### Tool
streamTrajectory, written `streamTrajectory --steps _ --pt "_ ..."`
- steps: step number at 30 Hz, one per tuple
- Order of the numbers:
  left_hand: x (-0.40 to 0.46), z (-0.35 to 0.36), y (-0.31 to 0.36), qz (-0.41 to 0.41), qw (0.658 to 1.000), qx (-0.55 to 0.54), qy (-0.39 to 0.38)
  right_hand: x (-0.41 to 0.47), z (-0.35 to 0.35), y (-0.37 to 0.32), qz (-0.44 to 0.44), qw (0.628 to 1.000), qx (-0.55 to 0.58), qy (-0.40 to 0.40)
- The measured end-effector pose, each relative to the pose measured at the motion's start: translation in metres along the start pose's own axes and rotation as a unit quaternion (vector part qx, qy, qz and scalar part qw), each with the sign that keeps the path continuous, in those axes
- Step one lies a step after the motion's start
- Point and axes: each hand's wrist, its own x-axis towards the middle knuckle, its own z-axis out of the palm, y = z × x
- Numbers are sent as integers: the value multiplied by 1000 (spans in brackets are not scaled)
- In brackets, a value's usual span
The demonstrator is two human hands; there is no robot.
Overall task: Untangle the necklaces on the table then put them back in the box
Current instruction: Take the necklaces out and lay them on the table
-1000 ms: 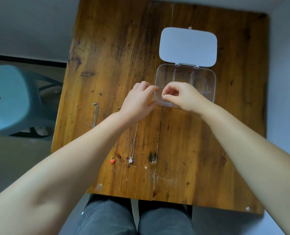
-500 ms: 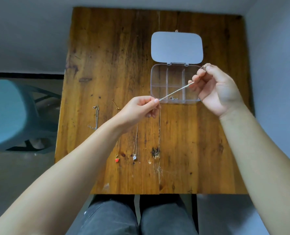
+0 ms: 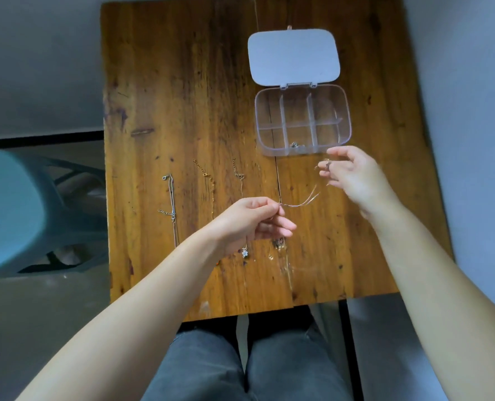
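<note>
Three chains lie straightened on the counter (image 3: 159,82) to the left of the left hand (image 3: 252,219): a silver necklace (image 3: 171,208) farthest out, a gold necklace (image 3: 210,180) next, and a third necklace (image 3: 240,180) whose flower pendant (image 3: 244,252) shows just under the left wrist. A fourth, the held chain (image 3: 300,202), hangs doubled and slack between the two hands.

Left hand: thumb and forefinger pinched shut on one end of the held chain, other fingers loosely curled. Right hand (image 3: 353,176): fingertips closed on the other end, where a small clasp or charm shows; too blurred to say which.

Step in hand, as I judge it: laying out or checking this chain, with the return to the box not yet done for the three on the counter. The box (image 3: 346,111) sits just beyond the right hand, lid (image 3: 294,55) hinged open and lying flat behind it. A small tangle of metal (image 3: 297,145) rests in the near middle compartment; the rest look empty.

Next move likely calls for a steady pinch at both ends and a slow draw apart, to see whether the two strands run free.

Materials: chains fine, limp, metallic, prone to snagging. Box clear hard plastic, rounded corners, thin dividers. Counter dark, scarred wood with a seam running toward the person.
</note>
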Motion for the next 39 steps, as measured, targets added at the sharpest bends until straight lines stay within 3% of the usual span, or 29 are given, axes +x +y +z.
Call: streamTrajectory --steps 2,4,7,9,13,16,18,20,24,28,31,33,39 --pt "3 8 3 5 997 -62 36 -17 5 7 -36 993 -113 2" --pt "7 14 5 5 991 -105 81 -37 13 10 -46 989 -138 10" --pt "12 23 7 -16 983 -150 104 -63 31 8 30 997 12 -68" --pt "13 30 8 -26 984 -143 102 -72 42 5 78 981 132 -121" --pt "17 40 8 -37 986 -133 97 -74 52 7 123 952 269 -76" --pt "22 38 9 -43 983 -147 98 -72 49 16 147 940 304 -46" --pt "29 33 12 -32 977 -184 99 -74 45 25 146 951 269 -36" --pt "38 26 19 -18 969 -222 110 -80 40 40 112 983 146 -6" --pt "60 13 39 -12 967 -182 180 -100 35 77 -58 992 -59 99" --pt "85 6 47 2 960 69 271 -107 46 110 -199 952 -227 53" --pt "98 -1 45 30 916 289 277 -104 57 126 -233 933 -272 20" --pt "101 -6 43 34 896 352 269 -103 60 137 -231 931 -281 2" --pt "104 -14 34 12 926 253 279 -114 60 151 -253 916 -310 -40"
